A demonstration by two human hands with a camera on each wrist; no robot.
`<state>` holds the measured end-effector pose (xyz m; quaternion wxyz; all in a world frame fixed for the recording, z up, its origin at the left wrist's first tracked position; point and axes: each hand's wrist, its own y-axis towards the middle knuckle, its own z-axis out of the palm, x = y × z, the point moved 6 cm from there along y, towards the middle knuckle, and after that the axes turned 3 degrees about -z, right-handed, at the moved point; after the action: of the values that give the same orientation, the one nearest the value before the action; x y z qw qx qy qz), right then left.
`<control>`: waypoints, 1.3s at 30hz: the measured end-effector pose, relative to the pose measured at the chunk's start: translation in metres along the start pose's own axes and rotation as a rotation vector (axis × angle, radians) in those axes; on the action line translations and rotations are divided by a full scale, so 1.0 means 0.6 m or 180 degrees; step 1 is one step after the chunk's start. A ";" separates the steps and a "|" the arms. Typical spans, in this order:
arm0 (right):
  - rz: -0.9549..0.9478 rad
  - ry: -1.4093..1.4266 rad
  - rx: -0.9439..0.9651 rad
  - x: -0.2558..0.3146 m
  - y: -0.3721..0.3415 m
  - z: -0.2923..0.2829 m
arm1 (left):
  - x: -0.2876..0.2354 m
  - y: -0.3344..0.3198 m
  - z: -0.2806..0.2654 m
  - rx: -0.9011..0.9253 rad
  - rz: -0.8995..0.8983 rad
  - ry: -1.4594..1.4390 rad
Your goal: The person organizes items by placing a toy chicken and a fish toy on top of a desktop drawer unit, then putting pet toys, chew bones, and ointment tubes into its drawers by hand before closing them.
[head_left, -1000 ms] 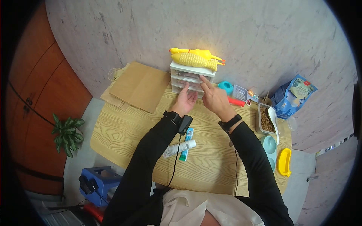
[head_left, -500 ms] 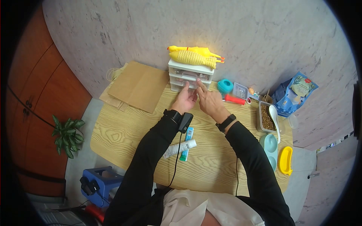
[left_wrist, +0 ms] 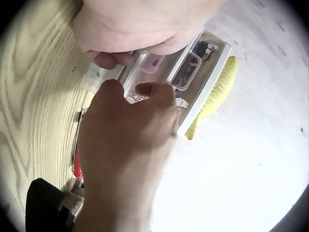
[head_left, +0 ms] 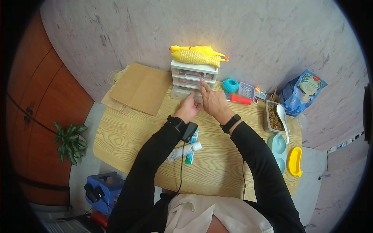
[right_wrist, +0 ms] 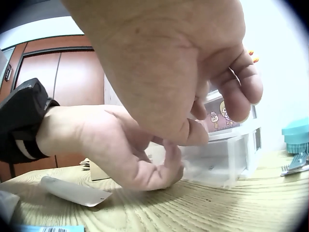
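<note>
A white drawer unit (head_left: pixel 194 69) with clear fronts stands against the wall. Its bottom drawer (right_wrist: pixel 215 162) is pulled partly out and looks see-through. My left hand (head_left: pixel 187 108), palm turned up, has its fingers curled at this drawer's front edge. Above and to the right, my right hand (head_left: pixel 215 104) reaches to the fronts with index and middle fingers extended, the fingertips overlapping the middle drawer (head_left: pixel 186 82). Small dark items show behind the top drawer's front (left_wrist: pixel 186 72). A yellow fish-shaped toy (head_left: pixel 194 57) and a yellow rubber chicken (head_left: pixel 202 49) lie on top.
Brown paper bags (head_left: pixel 142 89) lie left of the unit. To its right are a teal round item (head_left: pixel 230 85), a red-handled tool (head_left: pixel 240 99), a kibble box (head_left: pixel 275 120) with a white spoon (head_left: pixel 281 112), and a blue bag (head_left: pixel 305 93). A white tube (head_left: pixel 185 151) lies nearer me.
The bottom drawer has come out toward me with my left hand at its front. My right hand has shifted slightly left, staying by the unit.
</note>
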<state>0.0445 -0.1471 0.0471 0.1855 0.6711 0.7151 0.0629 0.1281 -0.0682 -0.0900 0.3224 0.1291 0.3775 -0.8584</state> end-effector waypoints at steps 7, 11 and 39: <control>0.0004 0.0530 0.0109 -0.013 -0.013 -0.002 | -0.045 -0.131 -0.065 0.0172 -0.0671 -0.0106; 0.0104 0.1228 -0.0173 -0.005 -0.046 -0.041 | -0.081 -0.213 -0.125 0.0283 -0.0694 0.0030; 0.0187 0.3242 0.0783 0.041 -0.148 -0.100 | -0.204 -0.278 -0.083 0.0352 0.2130 0.3099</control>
<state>-0.0603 -0.1215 0.0679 -0.2676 0.5921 0.6976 0.3019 0.1114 0.1088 0.0273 0.3581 0.6366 0.3755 -0.5706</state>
